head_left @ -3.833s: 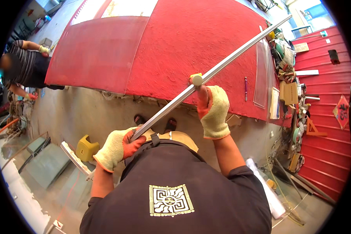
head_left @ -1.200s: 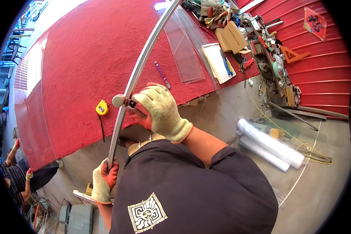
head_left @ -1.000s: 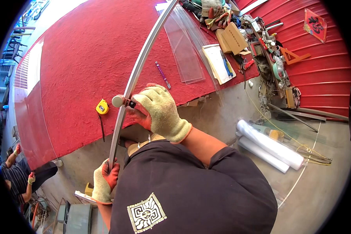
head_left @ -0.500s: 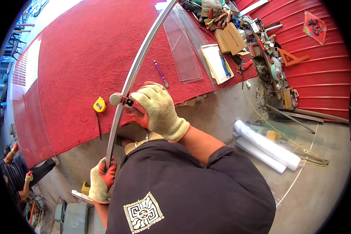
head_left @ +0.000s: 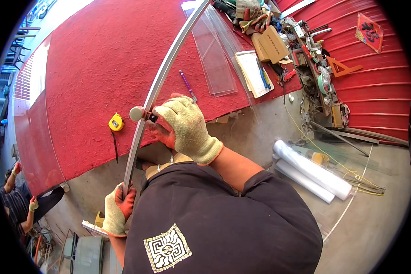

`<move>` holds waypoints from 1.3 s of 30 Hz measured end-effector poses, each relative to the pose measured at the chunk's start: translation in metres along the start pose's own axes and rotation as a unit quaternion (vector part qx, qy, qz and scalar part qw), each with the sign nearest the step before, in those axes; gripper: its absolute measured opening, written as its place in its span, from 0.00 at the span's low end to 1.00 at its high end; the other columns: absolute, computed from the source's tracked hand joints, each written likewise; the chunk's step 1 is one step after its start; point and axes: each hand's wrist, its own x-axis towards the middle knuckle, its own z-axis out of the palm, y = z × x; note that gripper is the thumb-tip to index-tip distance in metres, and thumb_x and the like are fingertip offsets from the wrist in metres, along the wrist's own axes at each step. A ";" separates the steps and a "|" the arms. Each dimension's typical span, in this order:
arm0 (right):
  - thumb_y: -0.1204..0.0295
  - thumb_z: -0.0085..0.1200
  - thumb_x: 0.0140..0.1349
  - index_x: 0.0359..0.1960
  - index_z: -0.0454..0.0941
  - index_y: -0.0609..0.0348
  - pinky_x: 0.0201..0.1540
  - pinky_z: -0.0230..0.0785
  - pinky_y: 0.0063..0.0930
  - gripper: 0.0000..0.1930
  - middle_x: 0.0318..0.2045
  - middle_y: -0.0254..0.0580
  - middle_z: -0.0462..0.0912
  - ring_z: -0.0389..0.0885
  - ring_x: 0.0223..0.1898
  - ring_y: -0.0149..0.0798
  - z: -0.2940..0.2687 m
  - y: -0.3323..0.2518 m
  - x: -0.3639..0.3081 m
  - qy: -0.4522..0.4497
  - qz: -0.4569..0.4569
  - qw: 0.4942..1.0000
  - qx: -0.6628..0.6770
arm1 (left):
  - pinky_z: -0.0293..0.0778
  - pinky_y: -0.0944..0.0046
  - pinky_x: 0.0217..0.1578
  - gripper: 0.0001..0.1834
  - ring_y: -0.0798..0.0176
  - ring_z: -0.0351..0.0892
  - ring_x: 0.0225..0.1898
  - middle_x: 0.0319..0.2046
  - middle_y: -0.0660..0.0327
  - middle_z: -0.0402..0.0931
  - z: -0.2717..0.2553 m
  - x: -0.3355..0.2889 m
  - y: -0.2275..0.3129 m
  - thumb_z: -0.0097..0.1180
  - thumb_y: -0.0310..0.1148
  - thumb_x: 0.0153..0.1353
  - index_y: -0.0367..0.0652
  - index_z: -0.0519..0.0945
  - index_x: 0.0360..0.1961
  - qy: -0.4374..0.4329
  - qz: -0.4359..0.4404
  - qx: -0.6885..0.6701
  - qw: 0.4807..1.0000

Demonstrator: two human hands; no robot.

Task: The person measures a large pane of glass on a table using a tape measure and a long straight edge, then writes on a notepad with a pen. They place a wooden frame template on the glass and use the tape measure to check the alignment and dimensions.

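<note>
My left hand [head_left: 118, 209], in a red-palmed pale knit glove, is closed round the lower end of a long grey metal bar [head_left: 158, 81]. The bar rises over the red-covered table [head_left: 100, 68] and looks bent by the lens. Partway along it sits a small dark sliding head [head_left: 151, 117] with a round beige knob [head_left: 135, 113] on its left. My right hand [head_left: 185, 124], gloved alike, grips this head from the right; its fingertips are partly hidden. A yellow tape measure [head_left: 116, 122] lies left of the bar, and a purple pen-like tool [head_left: 187, 85] lies to its right.
Clear sheets [head_left: 214, 59], a notepad [head_left: 247, 68] with pliers [head_left: 264, 75] and a cardboard box [head_left: 273, 44] lie at the table's right. Clear-wrapped white rolls [head_left: 313, 169] rest on the floor. A cluttered shelf stands by the red wall [head_left: 374, 82]. Another person [head_left: 20, 205] works at far left.
Both my hands keep their holds, and the bar and its head have barely shifted. At far left, the other person's hands have moved slightly.
</note>
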 end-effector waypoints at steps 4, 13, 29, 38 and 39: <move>0.63 0.83 0.61 0.51 0.87 0.54 0.67 0.82 0.52 0.21 0.42 0.40 0.88 0.90 0.48 0.50 0.000 0.003 -0.001 -0.005 0.000 1.000 0.009 | 0.77 0.66 0.39 0.17 0.76 0.75 0.35 0.35 0.70 0.84 0.001 0.002 -0.001 0.70 0.33 0.81 0.35 0.87 0.63 -0.009 -0.009 -0.013 1.000; 0.62 0.84 0.60 0.51 0.87 0.55 0.67 0.81 0.53 0.22 0.43 0.40 0.89 0.90 0.49 0.51 -0.003 0.001 0.002 -0.004 0.002 1.000 -0.005 | 0.76 0.67 0.39 0.16 0.76 0.74 0.35 0.36 0.71 0.83 -0.004 0.004 0.000 0.68 0.32 0.81 0.36 0.87 0.63 -0.017 0.011 0.029 0.999; 0.69 0.82 0.65 0.49 0.89 0.58 0.69 0.82 0.53 0.16 0.40 0.38 0.92 0.92 0.45 0.47 -0.006 -0.005 -0.008 -0.035 -0.018 0.999 -0.018 | 0.80 0.60 0.41 0.12 0.62 0.71 0.32 0.30 0.53 0.78 -0.045 -0.020 0.057 0.67 0.38 0.78 0.39 0.87 0.49 -0.048 -0.010 0.044 0.998; 0.67 0.85 0.63 0.45 0.90 0.55 0.67 0.83 0.54 0.15 0.40 0.35 0.91 0.91 0.46 0.48 -0.007 -0.018 -0.022 -0.046 0.003 0.998 -0.045 | 0.81 0.54 0.38 0.14 0.46 0.82 0.30 0.30 0.46 0.82 -0.069 -0.030 0.064 0.72 0.42 0.73 0.41 0.88 0.46 -0.043 0.037 0.140 0.989; 0.67 0.85 0.63 0.45 0.90 0.55 0.67 0.83 0.53 0.15 0.40 0.35 0.91 0.91 0.47 0.49 -0.008 -0.019 -0.023 -0.052 0.013 0.997 -0.048 | 0.81 0.53 0.38 0.15 0.44 0.84 0.30 0.30 0.45 0.83 -0.070 -0.029 0.063 0.72 0.42 0.72 0.41 0.89 0.46 -0.040 0.050 0.153 0.986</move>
